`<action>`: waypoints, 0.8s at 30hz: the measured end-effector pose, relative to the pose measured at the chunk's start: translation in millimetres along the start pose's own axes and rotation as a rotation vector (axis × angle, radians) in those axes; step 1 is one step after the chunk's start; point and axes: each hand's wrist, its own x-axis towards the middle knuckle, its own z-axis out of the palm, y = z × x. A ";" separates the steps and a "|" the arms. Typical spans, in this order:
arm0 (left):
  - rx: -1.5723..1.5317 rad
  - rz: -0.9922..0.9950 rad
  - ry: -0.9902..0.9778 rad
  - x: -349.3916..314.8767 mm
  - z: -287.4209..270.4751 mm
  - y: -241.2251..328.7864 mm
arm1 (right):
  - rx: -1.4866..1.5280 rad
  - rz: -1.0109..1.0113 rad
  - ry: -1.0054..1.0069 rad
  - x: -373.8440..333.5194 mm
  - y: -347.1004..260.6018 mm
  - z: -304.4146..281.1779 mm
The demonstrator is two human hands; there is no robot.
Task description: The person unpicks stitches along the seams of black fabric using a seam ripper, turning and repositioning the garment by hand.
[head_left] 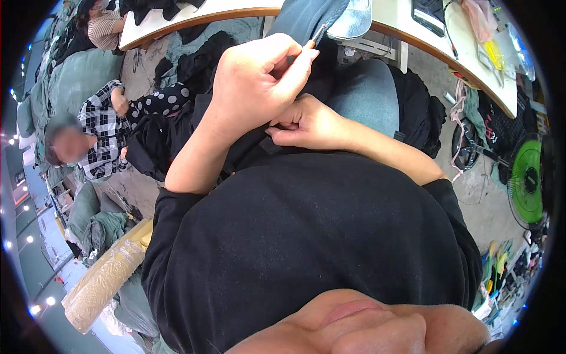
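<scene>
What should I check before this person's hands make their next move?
1. Tool held securely: ok, as far as seen; the left hand pinches the thin orange-handled tool between thumb and fingers.
2. Tool's tip turned away from the right hand: ok; it points up and away.
3. Tip off the dark blue cloth: cannot tell; they overlap in this view.
4. Right hand gripping the black cloth: cannot tell; its fingers curl inward, contact unclear.
5. Phone out of the way: ok; it lies on the white table, apart from both hands.
</scene>
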 end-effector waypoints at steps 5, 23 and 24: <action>0.087 -0.011 -0.018 13.2 -4.2 10.4 | 0.003 -0.005 -0.013 0.9 -2.8 -2.9; 0.322 0.095 0.031 52.4 5.5 17.7 | -0.035 -0.091 0.001 -1.0 4.6 -6.3; 0.318 0.099 0.028 55.6 5.2 22.3 | -0.039 -0.098 0.004 -1.2 6.1 -6.9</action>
